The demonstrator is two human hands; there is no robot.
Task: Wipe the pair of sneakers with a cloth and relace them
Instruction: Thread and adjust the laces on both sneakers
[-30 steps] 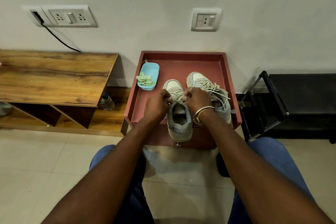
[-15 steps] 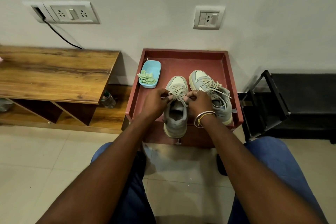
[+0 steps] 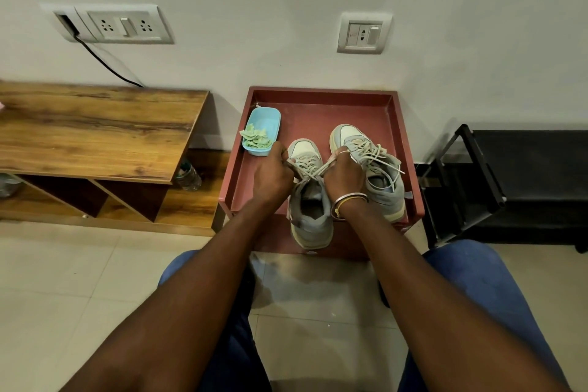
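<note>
you have both hands working on the near sneaker (image 3: 310, 204), which sits on the red tray table (image 3: 394, 124) with its heel hanging over the near edge and its toe pointing toward the wall. your left hand (image 3: 270, 177) is closed around one lace end at the left side of the eyelets, and your right hand (image 3: 345, 173) pinches the other end at the right side, so the lace (image 3: 313, 169) runs taut between your fists across the tongue. the second sneaker (image 3: 369, 165) stands just right of it, further in, with its laces threaded but lying loose and splayed over the top. the green cloth (image 3: 256, 138) rests bunched in the blue dish (image 3: 270, 118) at the far left of the tray, well away from your hands, which suggests the wiping is done and you are on the lacing step. the main risk here looks to be the overhanging heel: pull the ends toward yourself and the shoe could slide or tip off the near edge. uneven tension could also leave one end short for tying. your right wrist sits close to the second sneaker's loose laces, and the bangles (image 3: 350, 199) could snag them.
</note>
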